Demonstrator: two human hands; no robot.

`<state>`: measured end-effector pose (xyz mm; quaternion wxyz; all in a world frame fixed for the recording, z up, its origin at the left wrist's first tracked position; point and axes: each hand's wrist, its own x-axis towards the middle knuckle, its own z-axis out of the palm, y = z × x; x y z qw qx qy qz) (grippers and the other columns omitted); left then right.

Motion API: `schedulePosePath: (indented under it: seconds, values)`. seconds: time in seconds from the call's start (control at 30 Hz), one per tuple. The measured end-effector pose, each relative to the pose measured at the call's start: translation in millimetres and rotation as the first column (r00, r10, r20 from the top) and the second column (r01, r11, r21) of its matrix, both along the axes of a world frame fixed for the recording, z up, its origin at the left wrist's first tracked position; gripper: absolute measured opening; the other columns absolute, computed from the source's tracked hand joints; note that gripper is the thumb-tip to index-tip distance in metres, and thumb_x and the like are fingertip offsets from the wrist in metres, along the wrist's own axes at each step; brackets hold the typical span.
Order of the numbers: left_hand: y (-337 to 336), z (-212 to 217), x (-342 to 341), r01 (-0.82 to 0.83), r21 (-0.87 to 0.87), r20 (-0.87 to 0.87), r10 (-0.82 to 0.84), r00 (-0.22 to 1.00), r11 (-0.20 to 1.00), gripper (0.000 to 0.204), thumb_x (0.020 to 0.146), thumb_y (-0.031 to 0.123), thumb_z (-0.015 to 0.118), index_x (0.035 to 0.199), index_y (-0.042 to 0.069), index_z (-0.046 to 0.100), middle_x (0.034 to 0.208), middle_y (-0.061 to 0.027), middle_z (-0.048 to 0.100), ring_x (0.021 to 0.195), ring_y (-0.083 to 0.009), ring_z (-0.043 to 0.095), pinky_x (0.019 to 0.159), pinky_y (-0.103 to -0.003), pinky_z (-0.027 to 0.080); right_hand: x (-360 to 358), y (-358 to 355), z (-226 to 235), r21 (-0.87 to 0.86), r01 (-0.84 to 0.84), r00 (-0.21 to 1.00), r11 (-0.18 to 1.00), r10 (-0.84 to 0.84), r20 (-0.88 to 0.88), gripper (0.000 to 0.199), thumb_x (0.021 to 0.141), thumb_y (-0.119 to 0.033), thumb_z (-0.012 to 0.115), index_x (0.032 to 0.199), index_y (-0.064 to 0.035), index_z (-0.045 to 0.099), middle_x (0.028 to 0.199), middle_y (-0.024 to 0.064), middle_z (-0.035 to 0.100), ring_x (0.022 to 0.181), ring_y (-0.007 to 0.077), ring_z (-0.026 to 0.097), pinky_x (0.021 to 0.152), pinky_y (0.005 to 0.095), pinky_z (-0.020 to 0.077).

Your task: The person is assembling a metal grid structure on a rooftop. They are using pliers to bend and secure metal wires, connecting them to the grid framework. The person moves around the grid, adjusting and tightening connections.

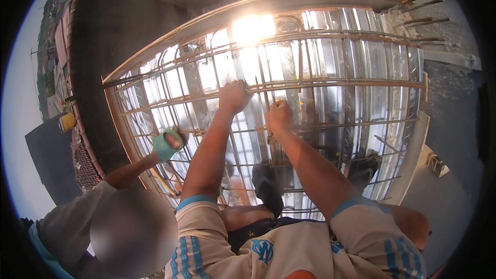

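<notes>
Beneath me spreads a grid of rusty steel reinforcing bars (330, 83) over shiny corrugated metal sheeting (330, 106). My left hand (234, 96) is closed at one of the long crosswise bars, its fingers wrapped round it near a crossing. Slightly nearer and to the right, my right hand (279, 117) is a closed fist just below the same bar. A bit of yellow shows at its fingers and something thin sticks out under it, too small to name. Both of my forearms reach forward from the lower edge.
At the left a co-worker's green-gloved hand (168, 144) is by the grid. A wooden form board (206, 30) edges the far side. Bar ends (426, 20) jut out at the far right. My dark shoes (267, 188) stand among the bars. Strong glare (253, 28) lies on the metal.
</notes>
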<state>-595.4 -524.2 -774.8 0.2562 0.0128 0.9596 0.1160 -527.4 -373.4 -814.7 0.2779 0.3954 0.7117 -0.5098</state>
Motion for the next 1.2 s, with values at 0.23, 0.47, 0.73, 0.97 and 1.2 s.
schedulePosePath:
  seconds: [0.23, 0.47, 0.73, 0.97, 1.2]
  values:
    - [13, 12, -8, -0.009, -0.055, 0.063, 0.013, 0.998, 0.998, 0.05, 0.073, 0.051, 0.073, 0.091, 0.006, 0.062, 0.088, -0.0148, 0.067, 0.09, -0.0326, 0.064, 0.08, -0.045, 0.047, 7, -6, -29, 0.104, -0.153, 0.983, 0.983, 0.163, -0.09, 0.019, 0.09, -0.019, 0.047, 0.095, -0.0035, 0.058, 0.06, 0.0115, 0.063, 0.053, 0.0246, 0.065, 0.052, 0.0377, 0.0506]
    - [13, -4, -3, -0.079, -0.071, -0.098, 0.072, 0.993, 0.994, 0.034, 0.075, 0.04, 0.072, 0.085, 0.008, 0.064, 0.084, -0.0103, 0.067, 0.084, -0.0295, 0.064, 0.076, -0.042, 0.047, -14, -3, 7, -0.06, -0.12, 0.992, 0.991, 0.122, 0.021, 0.023, 0.089, -0.019, 0.047, 0.092, -0.0003, 0.059, 0.078, 0.0257, 0.064, 0.078, 0.0431, 0.064, 0.075, 0.0503, 0.0484]
    - [9, -11, 7, -0.069, -0.071, -0.251, 0.049, 0.967, 0.995, 0.023, 0.075, 0.032, 0.07, 0.08, 0.011, 0.064, 0.08, -0.0075, 0.065, 0.079, -0.0279, 0.063, 0.072, -0.041, 0.048, -28, 6, 36, -0.284, 0.013, 0.999, 0.959, -0.002, 0.039, 0.017, 0.088, -0.011, 0.045, 0.093, 0.0014, 0.056, 0.058, 0.0159, 0.061, 0.047, 0.0256, 0.061, 0.042, 0.0367, 0.0468]
    - [4, -3, 5, 0.015, 0.039, -0.274, -0.004, 0.962, 0.999, 0.019, 0.076, 0.026, 0.07, 0.082, 0.01, 0.061, 0.077, -0.0083, 0.062, 0.076, -0.0288, 0.062, 0.067, -0.041, 0.048, -31, 12, 27, -0.437, 0.185, 0.977, 0.881, -0.116, 0.18, 0.018, 0.09, -0.012, 0.047, 0.099, 0.0002, 0.056, 0.067, 0.0135, 0.064, 0.044, 0.0175, 0.058, 0.032, 0.0287, 0.038]
    - [-1, -11, 9, -0.007, 0.015, -0.235, 0.011, 0.972, 1.0, 0.019, 0.078, 0.024, 0.069, 0.084, 0.008, 0.061, 0.079, -0.0101, 0.062, 0.077, -0.0309, 0.061, 0.068, -0.043, 0.047, -44, 14, 43, -0.477, 0.171, 0.964, 0.862, -0.045, 0.263, 0.03, 0.089, -0.007, 0.045, 0.118, -0.0028, 0.049, 0.079, 0.0108, 0.061, 0.055, 0.0142, 0.055, 0.037, 0.0286, 0.0371]
